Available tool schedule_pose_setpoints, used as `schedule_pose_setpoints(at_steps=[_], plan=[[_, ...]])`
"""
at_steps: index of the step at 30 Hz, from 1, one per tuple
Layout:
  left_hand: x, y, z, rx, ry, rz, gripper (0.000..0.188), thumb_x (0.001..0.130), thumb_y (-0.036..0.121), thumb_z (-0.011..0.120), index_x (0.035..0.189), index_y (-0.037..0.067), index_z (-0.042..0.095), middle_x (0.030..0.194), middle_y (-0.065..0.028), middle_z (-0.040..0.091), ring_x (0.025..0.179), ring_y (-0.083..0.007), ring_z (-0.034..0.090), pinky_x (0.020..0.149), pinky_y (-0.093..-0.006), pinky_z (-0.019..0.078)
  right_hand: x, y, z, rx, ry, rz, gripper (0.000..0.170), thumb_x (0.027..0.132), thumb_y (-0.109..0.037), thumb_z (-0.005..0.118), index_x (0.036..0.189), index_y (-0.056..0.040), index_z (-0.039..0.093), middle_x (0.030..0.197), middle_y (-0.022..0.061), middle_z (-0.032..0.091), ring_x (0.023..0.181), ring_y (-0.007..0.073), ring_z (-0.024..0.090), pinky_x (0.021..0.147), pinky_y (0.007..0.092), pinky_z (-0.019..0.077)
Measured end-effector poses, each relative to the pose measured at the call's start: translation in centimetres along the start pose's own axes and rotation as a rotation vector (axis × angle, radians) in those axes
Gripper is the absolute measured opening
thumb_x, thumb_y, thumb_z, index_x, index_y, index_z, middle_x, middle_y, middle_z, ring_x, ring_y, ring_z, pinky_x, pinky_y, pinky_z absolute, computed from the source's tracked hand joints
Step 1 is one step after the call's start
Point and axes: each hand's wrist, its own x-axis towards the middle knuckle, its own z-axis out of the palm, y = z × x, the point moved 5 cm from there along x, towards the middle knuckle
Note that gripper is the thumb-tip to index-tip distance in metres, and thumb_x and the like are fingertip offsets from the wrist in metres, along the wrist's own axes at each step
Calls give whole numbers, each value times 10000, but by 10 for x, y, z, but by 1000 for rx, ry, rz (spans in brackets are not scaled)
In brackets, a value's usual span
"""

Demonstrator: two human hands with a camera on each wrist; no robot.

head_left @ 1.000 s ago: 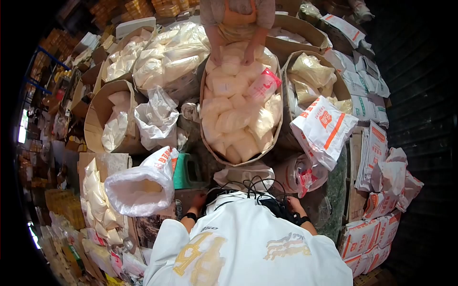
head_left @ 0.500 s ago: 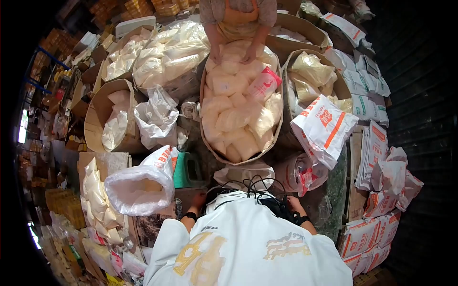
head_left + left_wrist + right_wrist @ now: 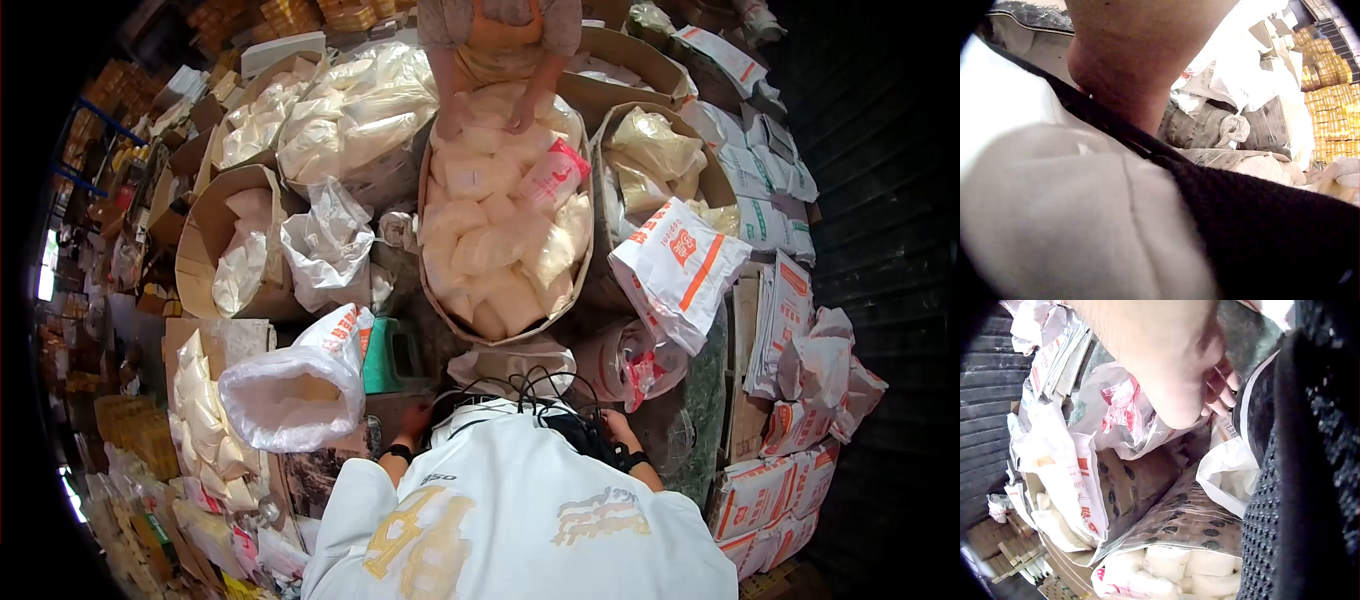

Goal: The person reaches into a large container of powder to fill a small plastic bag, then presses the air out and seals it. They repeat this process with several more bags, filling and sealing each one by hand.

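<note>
My left hand point(image 3: 414, 420) hangs low beside the black cables and pouch at the waist of the white shirt. In the left wrist view, black straps and cloth cover the fingers of that hand point(image 3: 1129, 75). On the other side of the waist, my right hand point(image 3: 622, 432) is close to the black pouch point(image 3: 575, 430). The right wrist view shows this hand point(image 3: 1188, 384) with loosely bent fingers and nothing visible in them, near the black edge. Before me stands a large carton point(image 3: 430, 290) full of pale filled bags point(image 3: 490, 245), a pink-printed one point(image 3: 556, 176) among them.
Another person point(image 3: 500, 45) stands behind the carton, both hands on its bags. An open white sack point(image 3: 292, 400) and a green container point(image 3: 386, 358) are at left. At right are an orange-printed sack point(image 3: 680, 265), a clear bag with red plastic point(image 3: 640, 370) and stacked sacks point(image 3: 770, 500).
The other person's hands have shifted slightly on the bags at the far end of the carton. My two hands have stayed in the same places.
</note>
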Motion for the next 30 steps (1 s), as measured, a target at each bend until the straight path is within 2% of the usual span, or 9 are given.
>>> schedule_pose_setpoints(at_steps=[5, 11, 18, 24, 30], plan=[[4, -8, 3, -40, 14, 2, 351, 828, 305, 627, 1016, 19, 705, 961, -197, 709, 924, -329, 685, 815, -414, 518, -4, -4, 2, -44, 19, -1, 330, 951, -187, 517, 1249, -58, 569, 1070, 105, 687, 833, 219, 663, 670, 337, 497], [-6, 10, -3, -38, 11, 23, 338, 835, 294, 617, 1013, 19, 704, 957, -193, 709, 914, -322, 686, 813, -414, 517, 5, 0, 0, 14, 15, 3, 350, 955, -186, 513, 1271, -41, 551, 1124, 132, 671, 861, 235, 660, 696, 344, 512], [19, -24, 11, -61, -24, 54, 315, 829, 281, 618, 1002, 33, 708, 946, -185, 708, 898, -313, 687, 810, -412, 518, -3, -7, 2, -51, 22, 3, 366, 968, -189, 491, 1300, -40, 527, 1142, 131, 665, 881, 234, 657, 708, 341, 505], [14, -15, 8, -41, -8, 40, 308, 816, 282, 629, 983, 34, 706, 942, -186, 706, 903, -318, 685, 809, -414, 517, 19, 3, -5, 76, -4, 10, 347, 969, -190, 488, 1281, -45, 535, 1132, 119, 669, 887, 231, 656, 692, 343, 488], [3, 1, 1, 8, 0, 9, 325, 825, 302, 638, 986, 28, 705, 950, -197, 705, 909, -331, 683, 808, -420, 517, 26, 7, -10, 33, 5, 7, 300, 958, -195, 514, 1216, -53, 569, 1070, 101, 686, 849, 222, 660, 628, 323, 486]])
